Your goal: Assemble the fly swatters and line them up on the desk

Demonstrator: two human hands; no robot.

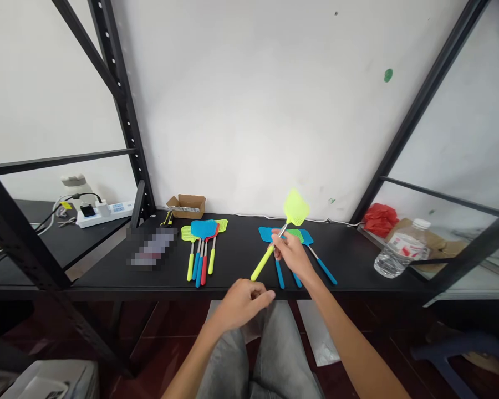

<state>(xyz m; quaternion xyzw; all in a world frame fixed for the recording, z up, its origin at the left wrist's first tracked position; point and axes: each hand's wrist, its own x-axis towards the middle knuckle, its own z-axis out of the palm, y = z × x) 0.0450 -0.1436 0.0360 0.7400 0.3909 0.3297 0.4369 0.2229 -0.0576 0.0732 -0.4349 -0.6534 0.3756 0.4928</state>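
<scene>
My right hand (293,252) is closed on the metal shaft of a yellow-green fly swatter (296,208), held tilted above the black table with its head up and to the right. My left hand (243,302) is at the table's front edge, just below the swatter's handle end. Its fingers are loosely curled, the thumb stands apart, and nothing shows in it. Behind my right hand lie several blue-handled fly swatters (326,270), partly hidden. To the left lies a fanned group of blue, red and yellow-green fly swatters (203,228).
An open cardboard box (187,206) stands against the wall, near a blurred-out item (153,248). At the left is a white power strip (108,213). A clear plastic bottle (403,246) leans at the right near a red plastic bag (380,219). Black metal posts (127,105) flank the table (237,260).
</scene>
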